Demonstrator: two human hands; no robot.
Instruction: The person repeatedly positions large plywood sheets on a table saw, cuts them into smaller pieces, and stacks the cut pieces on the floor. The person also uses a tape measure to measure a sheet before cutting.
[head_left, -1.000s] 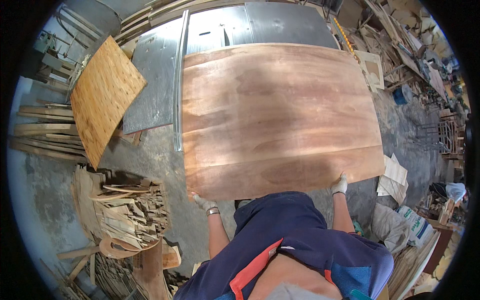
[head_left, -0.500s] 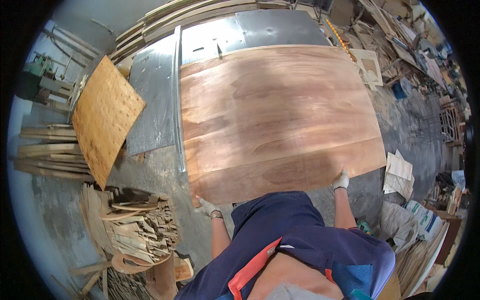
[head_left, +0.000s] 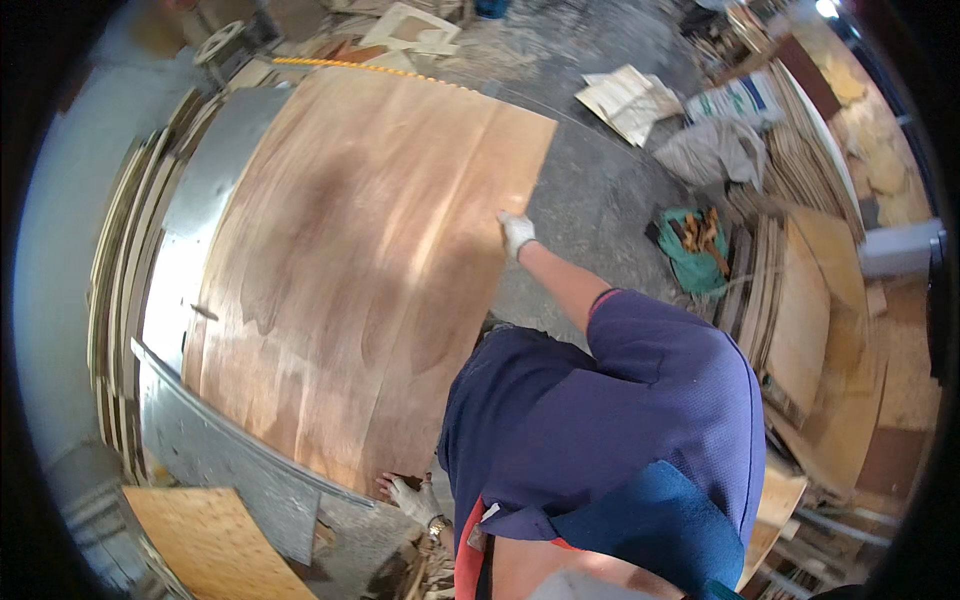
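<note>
A large reddish-brown plywood sheet (head_left: pixel 350 250) lies at a slant over a metal-topped table (head_left: pixel 225 165), its near edge toward my body. My right hand (head_left: pixel 517 232), in a pale glove with bare fingertips, is closed on that edge toward its far right end. At the sheet's near left corner is my left hand (head_left: pixel 410 498), gloved the same way, its fingertips curled against the edge. Parts of the fingers of both hands are hidden by the sheet. A metal rail (head_left: pixel 240 425) runs along the sheet's left side.
Stacked boards (head_left: pixel 125 290) stand behind the table. A lighter plywood panel (head_left: pixel 215 540) leans at the lower left. On the right are pale sheets (head_left: pixel 630 100) on the floor, a whitish sack (head_left: pixel 710 155), a green bag (head_left: pixel 693 250) of wood scraps and upright boards (head_left: pixel 800 300).
My view has swung to the right, so the sheet and table now appear turned and farther left. My hands remain at the sheet's near edge.
</note>
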